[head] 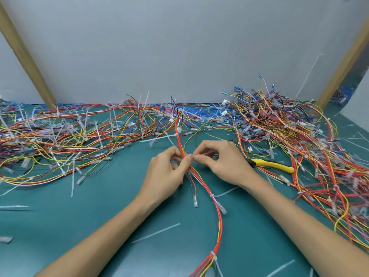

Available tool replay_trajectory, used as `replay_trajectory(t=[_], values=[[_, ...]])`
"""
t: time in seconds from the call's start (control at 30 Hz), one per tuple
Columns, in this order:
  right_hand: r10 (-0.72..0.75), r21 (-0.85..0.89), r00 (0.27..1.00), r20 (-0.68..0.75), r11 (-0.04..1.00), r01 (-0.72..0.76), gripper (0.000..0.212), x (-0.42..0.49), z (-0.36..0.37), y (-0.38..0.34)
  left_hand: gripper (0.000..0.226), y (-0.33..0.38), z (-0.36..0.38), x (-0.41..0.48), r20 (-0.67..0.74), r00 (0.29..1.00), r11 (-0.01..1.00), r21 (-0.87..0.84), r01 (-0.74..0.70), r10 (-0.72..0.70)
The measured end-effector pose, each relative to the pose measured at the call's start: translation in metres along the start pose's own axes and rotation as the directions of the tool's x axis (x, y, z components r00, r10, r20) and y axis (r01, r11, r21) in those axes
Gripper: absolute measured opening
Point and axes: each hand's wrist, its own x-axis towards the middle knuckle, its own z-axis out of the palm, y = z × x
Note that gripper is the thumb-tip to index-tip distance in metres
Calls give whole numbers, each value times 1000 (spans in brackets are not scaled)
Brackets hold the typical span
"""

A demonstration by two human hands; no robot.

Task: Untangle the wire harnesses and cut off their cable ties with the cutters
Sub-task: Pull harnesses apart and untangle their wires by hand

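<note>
On the green mat [99, 212], the left hand [166, 172] and right hand [221, 162] each pinch the red-and-yellow wire harness [216, 212] between thumb and fingertips at mid-table, while the yellow-handled cutters [272, 165] lie just beside the right wrist.

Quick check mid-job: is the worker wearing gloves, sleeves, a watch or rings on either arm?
No. The left hand and right hand are bare: no gloves, rings or watch show. The left forearm and right forearm are uncovered down to the picture's edge; no sleeve is in view.
</note>
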Motion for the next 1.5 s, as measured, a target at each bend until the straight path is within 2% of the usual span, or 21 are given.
replay_trajectory(t=[0.1, 0.27, 0.47, 1.07, 1.5], values=[[28, -21, 999, -34, 999, -29, 12, -1, 2, 3, 21, 0, 2, 0, 8, 1000, 998, 65, -20, 20], [19, -165, 998, -67, 986, -30, 20, -4, 12, 2, 20, 2, 4, -2, -12, 998, 979, 194, -60, 63], [-25, -224, 996, -85, 974, 6, 19, -10, 18, 1, 22, 3, 5, -2, -29, 995, 968, 234, -87, 96], [14, -246, 994, -107, 969, -40, 22, -7, 22, 5, 22, 4, 6, 1, -25, 992, 961, 254, -110, 120], [-42, -235, 989, -141, 972, 8, 21, -8, 22, 4, 22, -2, 10, 2, -46, 993, 970, 221, -98, 110]])
